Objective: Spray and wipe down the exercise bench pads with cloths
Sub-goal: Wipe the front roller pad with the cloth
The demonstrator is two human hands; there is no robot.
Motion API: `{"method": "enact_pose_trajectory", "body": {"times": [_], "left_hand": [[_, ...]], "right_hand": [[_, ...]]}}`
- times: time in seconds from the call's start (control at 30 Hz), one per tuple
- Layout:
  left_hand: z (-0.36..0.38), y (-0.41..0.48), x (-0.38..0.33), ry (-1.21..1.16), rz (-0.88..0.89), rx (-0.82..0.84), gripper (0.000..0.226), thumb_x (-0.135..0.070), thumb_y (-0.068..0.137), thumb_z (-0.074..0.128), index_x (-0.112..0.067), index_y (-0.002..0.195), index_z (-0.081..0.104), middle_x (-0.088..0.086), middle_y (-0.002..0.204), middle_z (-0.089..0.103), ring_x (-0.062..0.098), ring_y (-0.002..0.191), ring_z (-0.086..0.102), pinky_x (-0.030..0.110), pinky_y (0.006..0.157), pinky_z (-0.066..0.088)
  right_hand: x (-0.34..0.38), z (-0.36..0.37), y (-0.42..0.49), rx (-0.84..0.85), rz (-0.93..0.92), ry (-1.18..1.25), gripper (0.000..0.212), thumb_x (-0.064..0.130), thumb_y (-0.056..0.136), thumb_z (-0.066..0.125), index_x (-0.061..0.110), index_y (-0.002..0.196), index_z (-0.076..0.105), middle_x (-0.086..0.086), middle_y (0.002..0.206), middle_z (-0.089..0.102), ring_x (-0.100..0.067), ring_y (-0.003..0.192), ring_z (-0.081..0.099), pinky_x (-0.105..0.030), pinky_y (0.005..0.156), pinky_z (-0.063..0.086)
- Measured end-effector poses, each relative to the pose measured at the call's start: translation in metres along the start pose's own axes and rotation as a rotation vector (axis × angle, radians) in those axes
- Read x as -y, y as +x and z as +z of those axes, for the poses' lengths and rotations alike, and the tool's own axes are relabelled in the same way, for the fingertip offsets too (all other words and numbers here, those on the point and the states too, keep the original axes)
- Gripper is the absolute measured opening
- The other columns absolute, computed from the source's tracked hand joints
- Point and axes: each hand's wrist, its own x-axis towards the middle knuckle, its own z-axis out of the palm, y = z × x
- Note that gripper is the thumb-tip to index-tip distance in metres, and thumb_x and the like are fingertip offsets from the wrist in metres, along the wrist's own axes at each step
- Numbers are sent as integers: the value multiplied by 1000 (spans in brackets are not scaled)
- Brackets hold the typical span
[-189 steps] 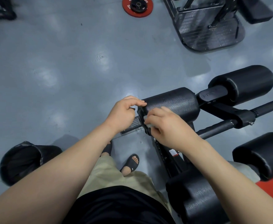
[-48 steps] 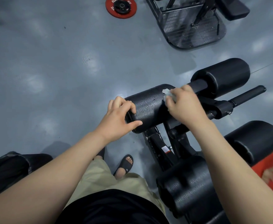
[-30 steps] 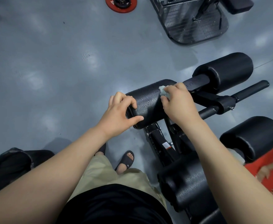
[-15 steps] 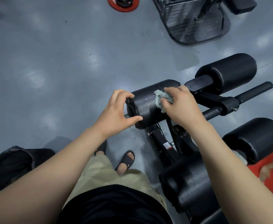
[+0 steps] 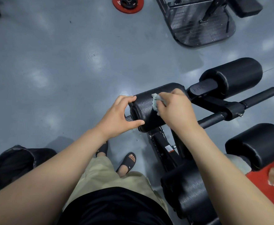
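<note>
- Head view, looking down: the left hand [image 5: 116, 117] grips the outer end of the near roller pad [image 5: 145, 111], fingers curled over the top edge and thumb hooked under the lower rim.
- The right hand [image 5: 176, 111] has its fingers bunched round a small pale cloth [image 5: 155, 101] and presses it onto the top of that same roller, just inboard of the left hand.
- The roller sits on a black steel bar [image 5: 214, 118] at the foot end of the bench. A second roller pad [image 5: 233, 75] lies beyond it and a third [image 5: 259, 143] is nearer on the right.
- The main bench pad [image 5: 194, 194] is at the bottom of the frame, beside the person's right arm.
- My read on handling: the roller looks like padded foam under textured vinyl, soft enough to give under pressure and likely free to spin on its bar. Bracing its end face is the sensible hold.
- The cloth is light and limp, so it wants to stay balled under the fingertips. The vinyl shows a wet sheen, so it could be slick.
- No spray bottle is in view.
- Around the edges are a red weight plate [image 5: 128, 4] on the grey floor [image 5: 52, 70], a black bin [image 5: 11, 164] at lower left and black sandals [image 5: 126, 164] below.
</note>
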Motion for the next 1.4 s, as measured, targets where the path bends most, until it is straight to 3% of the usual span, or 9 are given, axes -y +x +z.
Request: {"method": "enact_pose_trajectory", "body": {"times": [0.2,0.33,0.5,0.57,0.67,0.83,1.17,1.3,1.4], "left_hand": [[-3,3,2,13,-5,20,95,-70,65,76,-32,147,44,-17,136,44,1,131,46,38,112,43],[-3,3,3,-4,-19,16,97,-72,64,76,-31,146,45,-17,138,44,0,132,45,38,113,43],[-1,2,3,-33,-31,0,95,-69,63,76,-34,145,45,-18,134,43,0,131,45,39,110,45],[0,3,3,-43,-32,-5,94,-69,62,76,-34,145,46,-19,132,43,1,130,46,39,109,46],[-2,5,3,-38,-34,4,97,-71,61,77,-33,145,46,-18,133,43,2,130,46,39,110,46],[0,4,3,-52,-29,-12,97,-68,61,78,-27,143,49,-14,133,45,3,126,49,36,107,47],[6,2,6,-33,13,-48,90,-49,65,91,-25,142,50,-13,134,46,5,132,46,36,109,45],[8,0,7,-27,32,-54,90,-54,64,87,-27,141,49,-13,135,45,8,136,44,39,111,44],[7,-1,6,-11,39,-41,91,-61,63,83,-27,140,49,-13,136,44,8,137,43,41,112,43]], "right_hand": [[29,16,-5,125,-89,82,17,20,90,61,12,76,64,-4,80,51,-24,67,56,-36,63,47],[14,-1,6,104,-22,129,33,17,92,58,25,60,57,14,60,57,2,83,49,-7,63,36],[30,16,1,203,-103,90,21,23,92,60,14,74,63,-2,78,50,-18,70,54,-32,62,41],[36,13,0,239,-142,108,19,23,92,61,20,74,63,2,80,47,-11,70,53,-30,62,40],[29,3,7,153,-57,143,36,15,91,61,30,59,53,17,66,43,8,78,51,-11,61,34],[36,19,6,128,-24,86,31,21,92,60,20,64,47,1,69,44,-22,68,51,-33,59,36],[37,27,3,51,-20,69,18,21,91,60,4,86,64,-9,83,55,-34,73,57,-40,64,45],[30,20,2,49,-11,111,22,26,93,59,20,114,56,-6,104,60,-32,87,62,-44,72,51],[6,7,8,-42,118,-22,17,27,94,54,26,111,54,-8,102,54,-38,79,57,-42,67,49]]}}
